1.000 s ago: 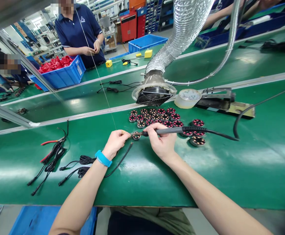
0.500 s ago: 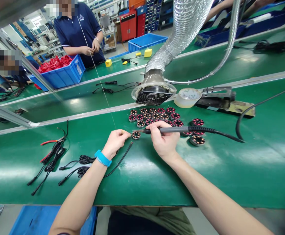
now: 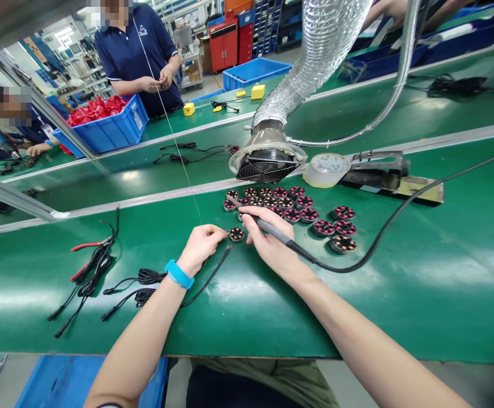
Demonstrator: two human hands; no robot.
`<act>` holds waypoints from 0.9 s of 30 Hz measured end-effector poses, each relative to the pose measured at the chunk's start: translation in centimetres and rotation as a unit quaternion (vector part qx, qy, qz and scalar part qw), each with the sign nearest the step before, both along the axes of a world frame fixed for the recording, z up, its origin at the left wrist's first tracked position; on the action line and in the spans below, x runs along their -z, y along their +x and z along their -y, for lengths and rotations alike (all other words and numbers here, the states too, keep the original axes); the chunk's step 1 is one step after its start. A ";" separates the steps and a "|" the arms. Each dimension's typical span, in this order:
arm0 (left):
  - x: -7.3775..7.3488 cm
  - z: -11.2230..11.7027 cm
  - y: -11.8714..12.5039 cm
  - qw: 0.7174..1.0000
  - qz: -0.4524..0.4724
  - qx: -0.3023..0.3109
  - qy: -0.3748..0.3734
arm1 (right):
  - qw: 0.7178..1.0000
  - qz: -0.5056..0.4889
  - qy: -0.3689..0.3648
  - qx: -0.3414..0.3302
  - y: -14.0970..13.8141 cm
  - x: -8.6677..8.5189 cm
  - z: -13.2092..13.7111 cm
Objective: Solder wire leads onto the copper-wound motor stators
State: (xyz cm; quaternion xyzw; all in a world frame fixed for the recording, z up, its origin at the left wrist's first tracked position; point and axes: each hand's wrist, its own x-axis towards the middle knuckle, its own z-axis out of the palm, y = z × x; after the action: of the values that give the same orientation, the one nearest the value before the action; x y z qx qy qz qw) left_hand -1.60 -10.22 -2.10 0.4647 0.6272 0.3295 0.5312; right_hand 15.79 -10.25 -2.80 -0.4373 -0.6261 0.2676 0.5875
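Note:
My right hand grips a soldering iron like a pen. Its tip points up and left, above the nearer edge of the group of round motor stators, away from the single one. That single motor stator, a black ring with copper windings, lies on the green bench between my hands. At its left edge, my left hand is closed in a pinch on thin solder wire, which runs down from above. Just below lies the stripped end of a black cable.
A fume hood on a foil duct hangs behind the stators. Tape roll and a metal tool stand at right. Coiled black cables and red-handled pliers lie left. Across the bench, a person stands beside a blue bin.
My right hand has moved slightly left, and the soldering iron has swung from level to tilted, its tip lifting away from the single stator. My left hand has stayed nearly still.

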 end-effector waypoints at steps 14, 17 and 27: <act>0.0 0.0 0.1 1.000 0.021 0.000 0.012 | 0.986 0.087 0.057 -0.132 -0.3 1.5 -0.8; -0.1 0.1 0.2 1.000 0.025 0.004 0.016 | 0.983 0.085 0.068 -0.148 -0.6 1.8 -0.9; -0.5 0.2 -0.2 0.999 0.028 0.031 0.025 | 0.978 0.128 0.085 -0.139 -1.2 1.8 -1.0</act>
State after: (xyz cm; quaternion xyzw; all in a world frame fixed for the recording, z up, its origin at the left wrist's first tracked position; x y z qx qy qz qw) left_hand -1.77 -10.41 -1.61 0.4877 0.5890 0.3410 0.5468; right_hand 14.62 -9.23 -4.65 -0.3254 -0.7713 0.2344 0.4943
